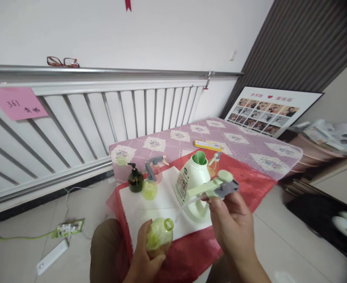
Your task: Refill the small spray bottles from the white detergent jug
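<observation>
My left hand [144, 257] is wrapped round a translucent yellow-green bottle [161, 235] with an uncapped neck, tilted above the near edge of the table. In my right hand [235, 226] I grip a light green and grey spray head [213, 186] by its collar end. Its thin pale dip tube slants down toward the bottle's mouth, apart from it. Behind the spray head stands a large pale green jug [188, 175] with an open green spout, partly hidden by my hand. A yellow-green spray bottle [149, 189] and a dark pump bottle [135, 181] stand left of the jug.
A pinkish spray bottle [158, 175] and an orange-tinted one [212, 168] flank the jug. White paper [149, 210] lies over red plastic [246, 177] on the patterned tablecloth [179, 135]. Farther back is a yellow box [208, 146]. A radiator [149, 106] borders the table; a power strip [52, 257] lies on the floor.
</observation>
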Motion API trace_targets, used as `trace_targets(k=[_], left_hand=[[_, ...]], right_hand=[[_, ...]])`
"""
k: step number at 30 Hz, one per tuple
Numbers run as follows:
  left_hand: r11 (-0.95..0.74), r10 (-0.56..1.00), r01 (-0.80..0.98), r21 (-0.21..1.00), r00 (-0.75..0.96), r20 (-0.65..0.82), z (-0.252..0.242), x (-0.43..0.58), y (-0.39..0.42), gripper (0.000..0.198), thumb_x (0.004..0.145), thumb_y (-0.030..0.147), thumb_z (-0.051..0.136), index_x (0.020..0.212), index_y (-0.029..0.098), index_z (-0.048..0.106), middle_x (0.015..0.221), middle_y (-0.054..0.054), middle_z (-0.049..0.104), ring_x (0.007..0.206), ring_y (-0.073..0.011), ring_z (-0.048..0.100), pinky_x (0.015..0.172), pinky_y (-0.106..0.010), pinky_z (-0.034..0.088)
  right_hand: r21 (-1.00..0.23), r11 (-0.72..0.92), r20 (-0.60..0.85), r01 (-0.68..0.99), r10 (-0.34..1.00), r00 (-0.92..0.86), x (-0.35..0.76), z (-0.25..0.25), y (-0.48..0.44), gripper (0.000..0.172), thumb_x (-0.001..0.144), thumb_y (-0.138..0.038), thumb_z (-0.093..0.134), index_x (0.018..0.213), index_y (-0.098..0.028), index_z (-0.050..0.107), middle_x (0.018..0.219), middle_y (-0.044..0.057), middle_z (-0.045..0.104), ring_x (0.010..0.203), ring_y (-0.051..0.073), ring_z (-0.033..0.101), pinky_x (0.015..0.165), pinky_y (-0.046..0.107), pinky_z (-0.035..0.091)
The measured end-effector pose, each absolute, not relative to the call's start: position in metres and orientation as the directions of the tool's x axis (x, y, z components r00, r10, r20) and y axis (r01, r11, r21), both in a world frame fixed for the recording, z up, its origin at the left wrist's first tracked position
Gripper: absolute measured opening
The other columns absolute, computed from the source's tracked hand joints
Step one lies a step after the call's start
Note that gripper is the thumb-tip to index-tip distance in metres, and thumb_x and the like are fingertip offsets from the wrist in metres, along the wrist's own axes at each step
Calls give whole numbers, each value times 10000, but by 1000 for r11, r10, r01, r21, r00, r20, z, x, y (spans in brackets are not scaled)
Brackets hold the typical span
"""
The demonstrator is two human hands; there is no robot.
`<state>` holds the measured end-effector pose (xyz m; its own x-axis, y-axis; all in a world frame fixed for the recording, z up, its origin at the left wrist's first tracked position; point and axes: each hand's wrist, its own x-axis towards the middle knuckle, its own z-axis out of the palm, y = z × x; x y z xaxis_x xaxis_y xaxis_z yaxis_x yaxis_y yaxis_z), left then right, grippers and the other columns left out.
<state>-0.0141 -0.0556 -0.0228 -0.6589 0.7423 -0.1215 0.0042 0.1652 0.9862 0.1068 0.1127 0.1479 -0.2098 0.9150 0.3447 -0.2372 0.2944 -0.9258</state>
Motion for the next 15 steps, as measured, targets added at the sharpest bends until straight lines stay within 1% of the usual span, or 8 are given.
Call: trace_targets(k=[2,5,8,10,12,14,15], left_hand=[[154,755,-24,988,-643,-133,-25,-11,-54,883,580,143,666,1406,197,360,1453,-122,412,1352,-310,405,1138,-414,329],[126,788,-62,990,-601,-138,-25,-8,-50,931,569,143,675,1425,209,316,1480,-122,382,1360,-306,400,1128,-406,350],[115,812,-83,990,-565,-142,-24,-9,-49,971,559,157,698,1437,208,286,1482,-135,381,1364,-312,396,1142,-410,332],[125,836,-117,985,-522,-168,-23,-11,-48,994,559,205,736,1444,210,285,1456,-142,417,1332,-325,438,1118,-410,367],[148,867,-152,977,-455,-202,-23,-13,-47,1023,534,264,792,1438,214,317,1412,-147,470,1291,-346,482,1076,-412,416],[182,876,-170,969,-420,-238,-24,-12,-45,975,531,327,823,1401,216,397,1366,-146,518,1282,-359,492,1059,-411,432],[202,868,-176,963,-424,-259,-25,-10,-43,904,556,366,818,1367,217,449,1346,-144,537,1284,-358,492,1060,-406,430]], right_hand=[[-930,329,361,-167,904,-228,105,143,109,244,769,-407,735,929,-235,671,889,46,733,801,187,675,730,310,552],[-934,347,355,-84,883,-306,102,136,102,250,778,-446,705,897,-228,673,826,46,738,751,189,681,696,296,569],[-948,317,291,-9,857,-426,101,120,92,255,786,-452,678,887,-218,675,821,54,738,745,193,682,698,288,578],[-956,290,227,48,833,-505,104,103,86,249,788,-447,668,868,-212,687,803,53,732,750,200,684,705,288,581],[-961,258,161,94,808,-566,111,83,82,233,794,-434,659,866,-216,702,792,46,734,758,209,694,720,294,584],[-965,233,114,123,791,-601,120,65,80,240,802,-401,656,963,-232,712,915,65,761,871,231,711,807,316,574],[-967,222,100,126,783,-614,126,58,80,267,792,-393,669,1007,-240,713,985,78,764,928,244,711,839,323,567]])
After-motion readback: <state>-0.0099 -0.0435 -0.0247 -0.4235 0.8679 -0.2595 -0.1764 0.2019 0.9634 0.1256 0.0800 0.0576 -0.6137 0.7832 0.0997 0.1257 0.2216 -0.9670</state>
